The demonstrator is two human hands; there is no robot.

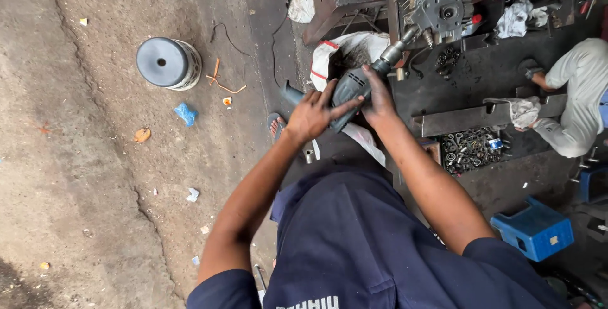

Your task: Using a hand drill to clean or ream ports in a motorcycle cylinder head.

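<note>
Left hand [311, 116] and right hand [377, 97] clasped together, arms outstretched.

The dirt floor [82, 157] bears a grey round can [168, 63], blue scrap [186, 114]; a blue stool [533, 228] beside.

co-worker [579, 100] cut off at right edge

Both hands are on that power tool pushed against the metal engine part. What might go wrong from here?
1. The power tool is held only by the bare left hand and right hand; if its tip binds in the grey engine part, it may twist and wrench the wrists.
2. A second person crouches close by, so a slip or flying debris might hit them.
3. The sandalled foot below looks exposed to anything dropped.
</note>
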